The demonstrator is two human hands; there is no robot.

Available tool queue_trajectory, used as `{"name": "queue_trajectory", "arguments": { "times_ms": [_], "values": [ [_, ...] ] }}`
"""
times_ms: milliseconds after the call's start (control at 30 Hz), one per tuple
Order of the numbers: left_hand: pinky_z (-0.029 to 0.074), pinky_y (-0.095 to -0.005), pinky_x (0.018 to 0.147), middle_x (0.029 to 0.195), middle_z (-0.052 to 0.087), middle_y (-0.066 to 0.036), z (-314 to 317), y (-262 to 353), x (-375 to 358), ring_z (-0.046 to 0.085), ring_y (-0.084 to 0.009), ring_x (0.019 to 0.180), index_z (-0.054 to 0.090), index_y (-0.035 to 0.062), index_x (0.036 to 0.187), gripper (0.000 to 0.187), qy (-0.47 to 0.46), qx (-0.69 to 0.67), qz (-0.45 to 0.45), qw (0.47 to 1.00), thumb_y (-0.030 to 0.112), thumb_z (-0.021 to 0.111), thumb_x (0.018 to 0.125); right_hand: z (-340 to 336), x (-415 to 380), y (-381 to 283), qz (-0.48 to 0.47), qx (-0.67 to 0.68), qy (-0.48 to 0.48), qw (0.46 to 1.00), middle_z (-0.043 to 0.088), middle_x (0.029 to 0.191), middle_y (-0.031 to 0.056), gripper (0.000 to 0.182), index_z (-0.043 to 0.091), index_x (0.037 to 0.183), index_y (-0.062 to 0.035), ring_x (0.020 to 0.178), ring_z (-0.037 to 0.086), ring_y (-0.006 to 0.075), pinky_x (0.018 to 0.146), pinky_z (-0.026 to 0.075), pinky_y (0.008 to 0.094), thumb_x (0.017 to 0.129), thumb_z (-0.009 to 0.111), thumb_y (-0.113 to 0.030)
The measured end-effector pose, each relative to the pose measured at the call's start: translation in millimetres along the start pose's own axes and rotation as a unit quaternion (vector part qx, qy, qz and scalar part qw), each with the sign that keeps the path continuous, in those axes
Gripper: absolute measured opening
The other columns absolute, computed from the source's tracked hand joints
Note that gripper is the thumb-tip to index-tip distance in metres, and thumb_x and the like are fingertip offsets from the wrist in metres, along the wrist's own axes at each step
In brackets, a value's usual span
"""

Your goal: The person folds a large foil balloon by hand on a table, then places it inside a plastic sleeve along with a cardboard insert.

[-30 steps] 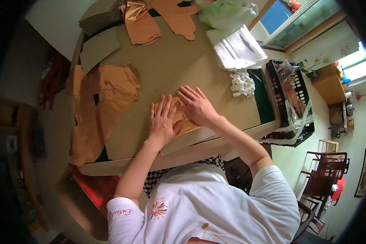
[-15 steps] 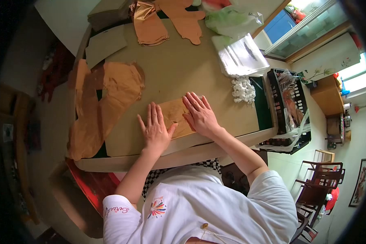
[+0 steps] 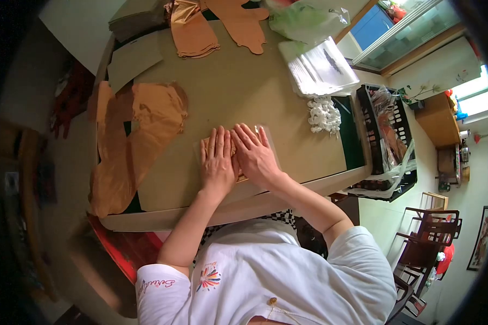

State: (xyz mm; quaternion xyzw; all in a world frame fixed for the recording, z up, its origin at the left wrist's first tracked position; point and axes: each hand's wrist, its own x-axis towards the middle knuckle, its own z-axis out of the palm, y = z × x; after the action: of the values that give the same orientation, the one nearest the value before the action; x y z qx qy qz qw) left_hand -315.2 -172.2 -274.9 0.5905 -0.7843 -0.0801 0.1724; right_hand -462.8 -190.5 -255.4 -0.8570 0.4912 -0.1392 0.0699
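Note:
My left hand [image 3: 218,168] and my right hand [image 3: 256,162] lie flat side by side near the table's front edge, fingers stretched out. Both press on a folded copper-coloured foil sheet [image 3: 204,146], mostly hidden beneath them. Clear plastic [image 3: 272,147] shows around the foil, past my right fingers and at the left. To the left spreads a large copper-coloured foil piece [image 3: 160,111], wrinkled and partly hanging at the table's edge. More flat foil pieces [image 3: 195,39] lie at the back, one with a rounded, limb-like outline [image 3: 239,27].
At the back right are a stack of clear plastic bags [image 3: 315,67] and a green-white plastic bag [image 3: 306,24]. A white tangled bundle [image 3: 324,115] sits in front of them. A black crate [image 3: 401,119] stands beyond the right edge. Grey card [image 3: 135,60] lies back left.
My hands have come together: the left moved right, the right moved slightly left. More of the foil is now covered, and the clear plastic around it shows more plainly. The view shifted slightly.

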Motion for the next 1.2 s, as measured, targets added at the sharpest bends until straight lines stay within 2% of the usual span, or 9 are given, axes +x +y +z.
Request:
{"name": "queue_trajectory", "arguments": {
  "times_ms": [300, 433, 533, 667, 900, 1000, 1100, 1167, 1200],
  "values": [
    [0.013, -0.0605, 0.113, 0.155, 0.022, -0.018, -17, -1, -12, 0.021, -0.0323, 0.144, 0.025, 0.0021, 0.148, 0.073, -0.015, 0.043, -0.042, 0.998, 0.039, 0.051, 0.092, -3, -9, 23, 0.082, -0.025, 0.016, 0.996, 0.033, 0.152, 0.0104, 0.055, 0.034, 0.146, -0.0058, 0.142, 0.027, 0.0242, 0.116, 0.013, 0.0531, 0.098, 0.043, -0.033],
    [0.014, -0.0629, 0.112, 0.155, 0.023, -0.016, -19, -11, -23, 0.023, -0.0296, 0.143, 0.024, 0.0022, 0.148, 0.074, -0.005, 0.051, -0.037, 0.998, 0.043, 0.050, 0.092, -4, -12, 36, 0.099, -0.049, 0.028, 0.994, 0.031, 0.153, 0.0105, 0.054, 0.034, 0.146, -0.0068, 0.143, 0.025, 0.0260, 0.115, 0.013, 0.0546, 0.098, 0.044, -0.029],
    [0.016, -0.0631, 0.111, 0.155, 0.024, -0.016, -24, -9, -23, 0.024, -0.0296, 0.143, 0.025, 0.0021, 0.148, 0.074, -0.020, 0.056, -0.047, 0.997, 0.043, 0.050, 0.092, -11, -21, 34, 0.070, -0.136, 0.018, 0.988, 0.031, 0.153, 0.0113, 0.051, 0.038, 0.143, -0.0068, 0.144, 0.024, 0.0271, 0.115, 0.013, 0.0548, 0.096, 0.046, -0.026],
    [0.017, -0.0630, 0.111, 0.154, 0.025, -0.016, -18, -11, -25, 0.025, -0.0293, 0.143, 0.027, 0.0019, 0.147, 0.073, 0.000, 0.055, -0.039, 0.998, 0.043, 0.050, 0.092, -19, -69, -20, -0.124, 0.022, -0.116, 0.985, 0.030, 0.153, 0.0112, 0.054, 0.045, 0.138, -0.0054, 0.143, 0.024, 0.0268, 0.115, 0.013, 0.0549, 0.090, 0.053, -0.026],
    [0.012, -0.0635, 0.112, 0.155, 0.022, -0.017, -20, -12, -25, 0.021, -0.0315, 0.144, 0.023, 0.0024, 0.149, 0.073, -0.007, 0.030, -0.035, 0.999, 0.041, 0.051, 0.093, -37, -108, 8, -0.007, -0.089, -0.085, 0.992, 0.033, 0.152, 0.0083, 0.050, 0.050, 0.136, -0.0095, 0.143, 0.024, 0.0246, 0.114, 0.014, 0.0573, 0.092, 0.053, -0.032],
    [0.010, -0.0633, 0.112, 0.156, 0.021, -0.017, -16, -14, -26, 0.020, -0.0311, 0.144, 0.022, 0.0023, 0.149, 0.073, 0.004, 0.029, -0.030, 0.999, 0.040, 0.051, 0.093, -53, -105, 36, 0.029, -0.126, -0.038, 0.991, 0.047, 0.140, 0.0123, 0.042, 0.055, 0.130, -0.0084, 0.132, 0.040, 0.0281, 0.108, 0.030, 0.0521, 0.093, 0.054, -0.028],
    [0.010, -0.0630, 0.113, 0.156, 0.021, -0.017, -18, -13, -25, 0.020, -0.0311, 0.144, 0.022, 0.0021, 0.149, 0.074, 0.008, 0.028, -0.028, 0.999, 0.040, 0.051, 0.093, -68, -53, 64, 0.148, 0.182, -0.027, 0.972, 0.059, 0.118, 0.0141, 0.029, 0.061, 0.117, -0.0070, 0.113, 0.055, 0.0313, 0.094, 0.045, 0.0443, 0.091, 0.054, -0.020],
    [0.009, -0.0627, 0.113, 0.156, 0.021, -0.017, -20, -14, -26, 0.020, -0.0310, 0.144, 0.022, 0.0020, 0.149, 0.074, 0.001, 0.030, -0.029, 0.999, 0.041, 0.051, 0.093, -51, -9, 78, 0.166, 0.198, 0.031, 0.965, 0.062, 0.103, 0.0142, 0.018, 0.062, 0.103, -0.0046, 0.098, 0.060, 0.0329, 0.083, 0.050, 0.0391, 0.089, 0.056, -0.014],
    [0.009, -0.0625, 0.113, 0.156, 0.021, -0.017, -20, -13, -26, 0.020, -0.0310, 0.144, 0.022, 0.0019, 0.149, 0.074, -0.003, 0.032, -0.031, 0.999, 0.041, 0.051, 0.093, -43, 11, 86, 0.175, 0.178, 0.012, 0.968, 0.063, 0.100, 0.0141, 0.017, 0.062, 0.100, -0.0039, 0.095, 0.061, 0.0317, 0.081, 0.051, 0.0382, 0.088, 0.058, -0.014]
  ]
}}
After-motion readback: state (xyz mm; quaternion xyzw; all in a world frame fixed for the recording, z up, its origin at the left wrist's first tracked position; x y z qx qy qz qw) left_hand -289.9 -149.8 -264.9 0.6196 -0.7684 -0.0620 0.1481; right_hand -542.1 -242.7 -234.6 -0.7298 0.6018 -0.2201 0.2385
